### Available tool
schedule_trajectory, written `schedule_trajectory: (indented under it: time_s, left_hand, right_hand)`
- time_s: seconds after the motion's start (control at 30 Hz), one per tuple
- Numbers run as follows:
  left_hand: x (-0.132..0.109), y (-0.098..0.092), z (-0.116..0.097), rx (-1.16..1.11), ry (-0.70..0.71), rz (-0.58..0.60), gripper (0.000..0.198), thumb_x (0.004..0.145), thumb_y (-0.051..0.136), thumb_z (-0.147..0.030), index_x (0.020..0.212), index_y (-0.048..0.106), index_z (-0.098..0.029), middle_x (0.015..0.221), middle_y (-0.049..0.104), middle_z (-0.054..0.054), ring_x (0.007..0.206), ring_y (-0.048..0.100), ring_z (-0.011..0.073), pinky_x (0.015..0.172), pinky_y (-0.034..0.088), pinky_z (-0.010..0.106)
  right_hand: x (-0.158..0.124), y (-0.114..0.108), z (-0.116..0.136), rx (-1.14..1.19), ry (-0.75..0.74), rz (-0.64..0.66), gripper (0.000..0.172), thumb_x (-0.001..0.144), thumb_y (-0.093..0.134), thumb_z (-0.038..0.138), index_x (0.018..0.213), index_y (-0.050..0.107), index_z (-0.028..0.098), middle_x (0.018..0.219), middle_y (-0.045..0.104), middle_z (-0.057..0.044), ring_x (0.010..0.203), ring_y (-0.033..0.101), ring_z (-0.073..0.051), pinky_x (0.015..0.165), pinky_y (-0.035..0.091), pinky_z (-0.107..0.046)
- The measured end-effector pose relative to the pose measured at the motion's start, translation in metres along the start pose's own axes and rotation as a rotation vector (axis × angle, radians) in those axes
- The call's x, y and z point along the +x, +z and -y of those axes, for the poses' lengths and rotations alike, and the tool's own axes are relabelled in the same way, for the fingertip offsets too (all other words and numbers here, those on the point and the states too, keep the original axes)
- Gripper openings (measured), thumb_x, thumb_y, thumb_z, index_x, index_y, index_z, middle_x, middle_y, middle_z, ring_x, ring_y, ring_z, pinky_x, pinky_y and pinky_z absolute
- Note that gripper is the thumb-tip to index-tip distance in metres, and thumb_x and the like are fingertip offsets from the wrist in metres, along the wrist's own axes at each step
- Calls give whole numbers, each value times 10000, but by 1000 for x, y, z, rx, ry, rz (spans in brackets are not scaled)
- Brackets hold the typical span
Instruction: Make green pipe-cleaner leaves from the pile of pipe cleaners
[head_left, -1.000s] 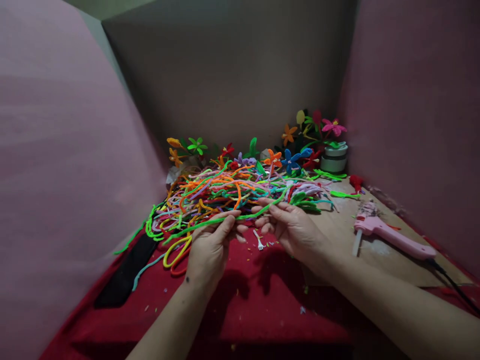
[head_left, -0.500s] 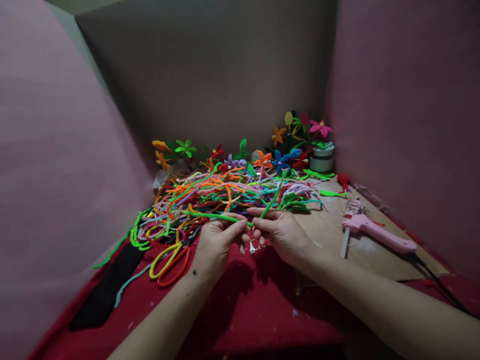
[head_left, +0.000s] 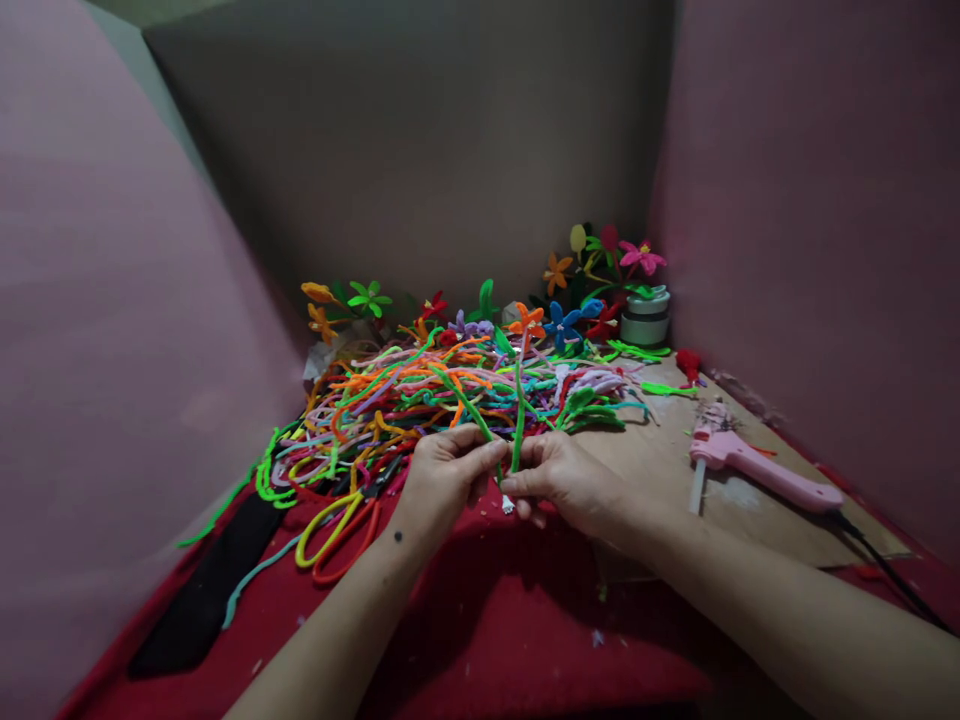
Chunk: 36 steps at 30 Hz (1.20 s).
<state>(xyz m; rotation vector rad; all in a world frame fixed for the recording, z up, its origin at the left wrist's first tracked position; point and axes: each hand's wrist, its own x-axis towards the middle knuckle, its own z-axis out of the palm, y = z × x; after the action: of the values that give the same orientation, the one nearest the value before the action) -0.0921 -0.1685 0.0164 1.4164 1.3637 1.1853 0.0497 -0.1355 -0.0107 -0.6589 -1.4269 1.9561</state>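
A green pipe cleaner (head_left: pixel 519 410) is bent into a V, its two ends pointing up and away from me. My left hand (head_left: pixel 457 468) pinches its left leg between thumb and fingers. On the other leg, low by the bend, my right hand (head_left: pixel 551 478) is closed in a pinch. The fingertips of both hands nearly meet, and they partly hide the bend. Just below them is a small white piece (head_left: pixel 508 505); I cannot tell whether it is held. Behind my hands spreads a heap of coloured pipe cleaners (head_left: pixel 405 385).
Scissors with yellow and red handles (head_left: pixel 330 535) lie left of my hands, near a black flat item (head_left: pixel 202 590). At right, a pink glue gun (head_left: pixel 757 468) rests on a brown board (head_left: pixel 795 525). Pipe-cleaner flowers (head_left: pixel 562 322) and a round container (head_left: pixel 645 318) stand at the back.
The green pipe cleaner's legs have swung upward, from a wide spread to a narrower V. My hands have tilted and moved slightly down and closer together.
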Motion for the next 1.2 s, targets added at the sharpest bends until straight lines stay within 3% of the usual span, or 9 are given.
schedule_trajectory:
  time_s: [0.2, 0.33, 0.43, 0.57, 0.7, 0.77, 0.9, 1.2]
  left_hand:
    - [1, -5, 5, -5, -50, 108, 233, 737, 596, -336, 650, 577, -121, 461, 478, -35, 368, 402, 55, 360, 278, 174]
    - [1, -4, 7, -17, -140, 194, 212, 676, 650, -310, 761, 616, -119, 535, 545, -24, 374, 403, 49, 353, 277, 167]
    - [0, -1, 9, 5, -189, 212, 186, 664, 658, -294, 651, 613, -114, 461, 501, -38, 356, 340, 30, 350, 222, 162]
    - [-1, -2, 14, -85, -139, 92, 217, 682, 656, -296, 581, 581, -120, 417, 459, -48, 363, 347, 34, 363, 207, 170]
    - [3, -7, 20, -319, -105, -23, 242, 689, 668, -289, 568, 531, -131, 415, 416, -67, 362, 325, 27, 375, 215, 170]
    - [4, -7, 22, -409, -108, -34, 249, 683, 679, -267, 558, 508, -136, 405, 385, -79, 358, 306, 22, 382, 226, 170]
    - [4, -4, 23, -471, -101, -58, 233, 679, 687, -246, 569, 516, -133, 429, 430, -68, 365, 335, 21, 383, 239, 165]
    - [2, 1, 27, -372, -27, -88, 164, 704, 666, -269, 693, 575, -133, 505, 507, -51, 388, 395, 27, 380, 277, 159]
  right_hand:
    - [2, -1, -1, -219, 74, -7, 47, 607, 557, 112, 644, 547, 139, 394, 505, 62, 283, 397, -42, 288, 305, -136]
    - [4, -1, -3, -339, 91, 8, 258, 600, 539, 67, 844, 547, 152, 384, 473, 104, 267, 391, -56, 268, 303, -140]
    - [4, 1, -6, -374, 49, -1, 425, 582, 528, 31, 984, 522, 167, 398, 456, 120, 268, 389, -64, 254, 293, -139]
    - [3, -1, -6, -81, 25, 59, 481, 608, 578, 58, 1073, 500, 154, 534, 565, 58, 398, 536, -103, 353, 421, -184]
    - [5, -6, -8, 348, 90, 99, 146, 698, 607, 159, 822, 560, 96, 667, 645, -65, 564, 640, -150, 494, 494, -224]
    - [7, -6, -11, 455, 121, 74, 78, 720, 603, 160, 729, 547, 107, 666, 650, -75, 567, 642, -145, 495, 488, -211]
    - [9, -5, -18, 558, 150, 44, 50, 708, 606, 89, 736, 568, 107, 645, 641, -49, 522, 605, -98, 487, 471, -177]
    - [12, -4, -24, 553, 104, -51, 146, 641, 675, 72, 663, 541, 124, 554, 585, 10, 449, 539, -59, 457, 443, -156]
